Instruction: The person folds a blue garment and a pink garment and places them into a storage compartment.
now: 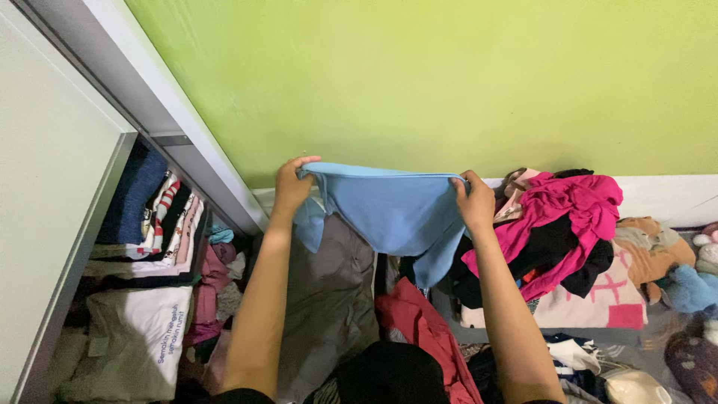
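Observation:
A light blue garment hangs spread between my two hands in front of the green wall. My left hand pinches its left top corner. Its right top corner is gripped by my right hand. The cloth droops below my hands over a grey garment and a red one lying on the floor. Both arms reach up from the bottom of the view.
An open wardrobe at left holds stacks of folded clothes on shelves. A heap with a bright pink garment and black cloth lies at right, with soft toys beyond. More clothes cover the floor below.

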